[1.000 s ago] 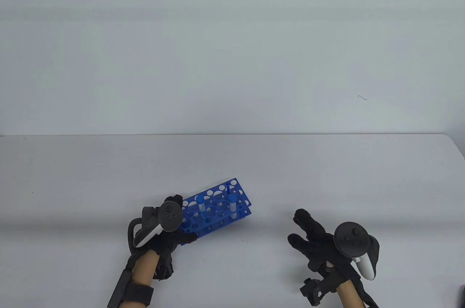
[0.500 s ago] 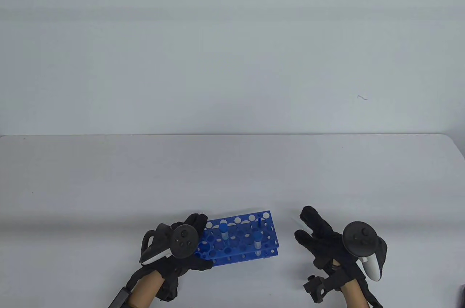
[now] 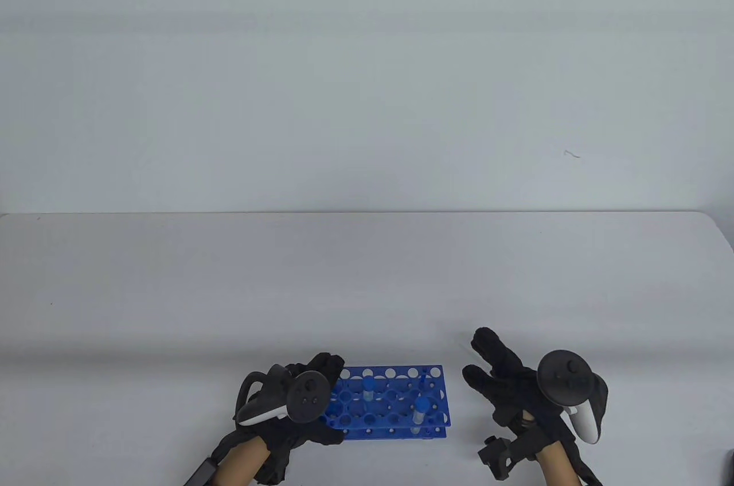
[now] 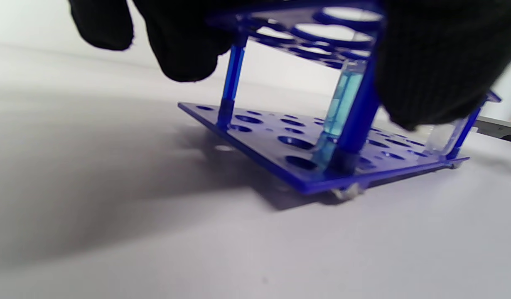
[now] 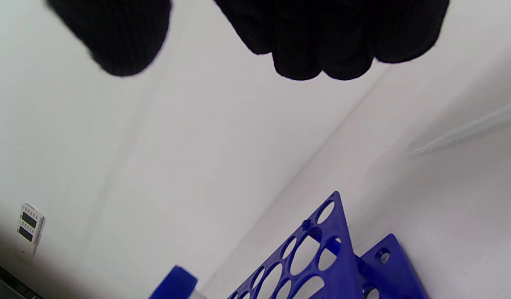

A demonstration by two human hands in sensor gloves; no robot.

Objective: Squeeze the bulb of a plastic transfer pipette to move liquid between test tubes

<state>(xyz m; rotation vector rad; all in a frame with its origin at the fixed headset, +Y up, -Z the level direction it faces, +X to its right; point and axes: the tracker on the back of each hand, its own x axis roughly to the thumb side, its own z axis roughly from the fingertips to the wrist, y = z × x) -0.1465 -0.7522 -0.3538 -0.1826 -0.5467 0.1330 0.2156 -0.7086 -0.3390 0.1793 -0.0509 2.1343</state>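
- The left hand [image 3: 298, 405] gripped the left end of the blue rack [image 3: 395, 403]. In the left wrist view its fingers [image 4: 430, 62] wrapped over the top plate of the rack.
- The rack sat near the front edge of the counter [image 3: 172, 291], and its long side ran left to right.
- Two test tubes stood in the rack. The tube with blue liquid [image 4: 338, 112] was close to the left hand. The other tube [image 3: 421, 414] stood toward the right end, at the near side.
- The right hand [image 3: 504, 377] was just right of the rack and did not touch it. Its fingers were spread and pointed to the far left. It held nothing.
- The pipette [image 5: 467, 131] was thin and clear. It lay on the counter just past the right hand's fingertips, and it was very hard to see in the table view.
- What could go wrong: the tubes were open at the top, I think, so a bump or a tip of the rack could spill the blue liquid.
- The pipette was nearly see-through and light. The right hand could miss it or knock it away when it reached.
- The rack was close to the counter's front edge, so a pull toward the person could drag it off.
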